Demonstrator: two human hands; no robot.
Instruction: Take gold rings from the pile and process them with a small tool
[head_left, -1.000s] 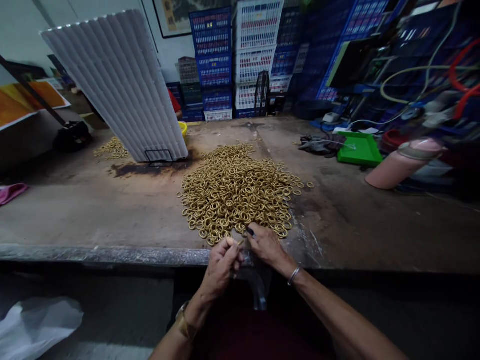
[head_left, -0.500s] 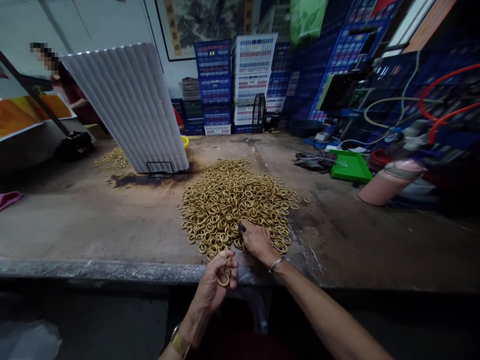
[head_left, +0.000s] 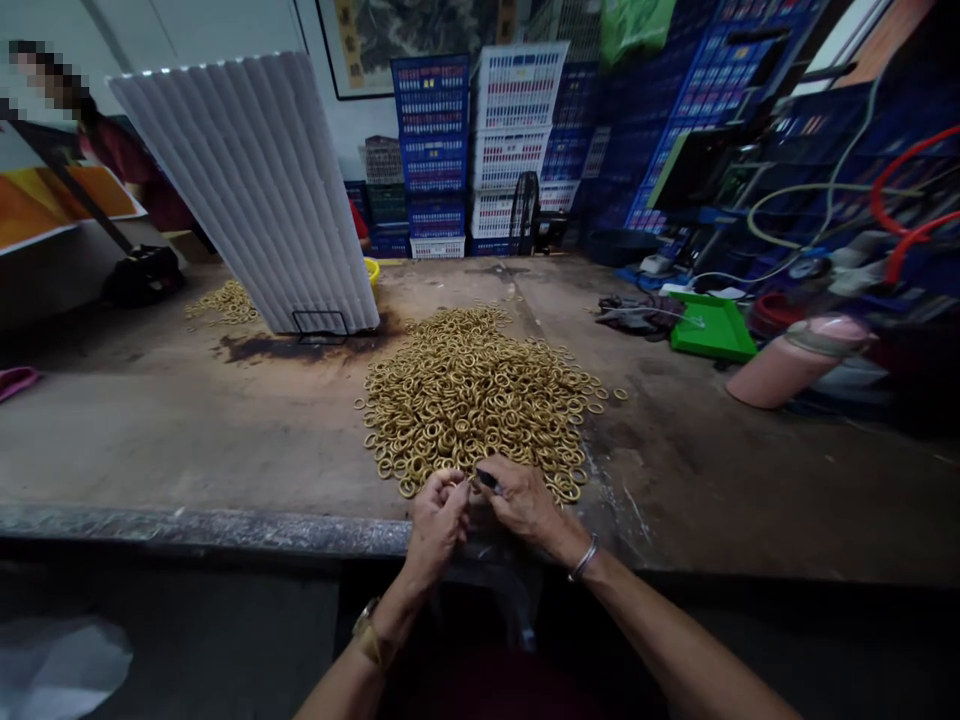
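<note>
Worn desk point(head_left: 187, 430) carried a ring pile point(head_left: 472, 390) w/ both hands at its near edge, left hand point(head_left: 435, 520) pinching one ring, right hand point(head_left: 525, 500) gripping a small dark tool, prob. to work it.

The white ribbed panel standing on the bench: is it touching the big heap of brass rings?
Apart. The head view shows bare, stained bench between the white ribbed panel and the heap of brass rings.

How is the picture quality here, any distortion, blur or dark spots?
Head view: wide-angle bending curves the bench edge and stretches the corners; the ring pile is evenly lit and sharp; below the bench it falls into shadow; both hands are slightly soft.
</note>
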